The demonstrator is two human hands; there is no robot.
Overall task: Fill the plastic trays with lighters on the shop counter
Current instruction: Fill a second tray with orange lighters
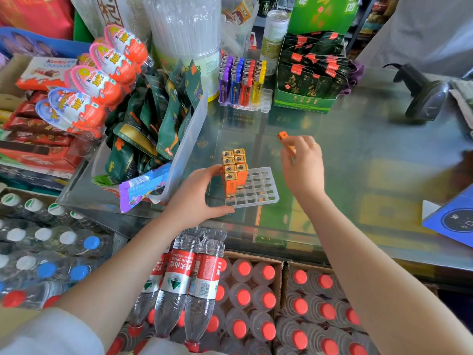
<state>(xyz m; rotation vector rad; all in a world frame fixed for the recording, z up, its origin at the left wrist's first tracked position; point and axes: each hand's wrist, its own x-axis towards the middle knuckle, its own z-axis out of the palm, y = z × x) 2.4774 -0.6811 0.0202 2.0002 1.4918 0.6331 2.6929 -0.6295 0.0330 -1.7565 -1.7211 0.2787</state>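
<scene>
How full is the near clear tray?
Mostly empty: the near tray holds about eight upright orange lighters along its left side; remaining slots are bare.

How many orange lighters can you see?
8. Seven stand in two rows at the left end of the near plastic tray, first at. One is in the right hand, at. More may be hidden.
</scene>
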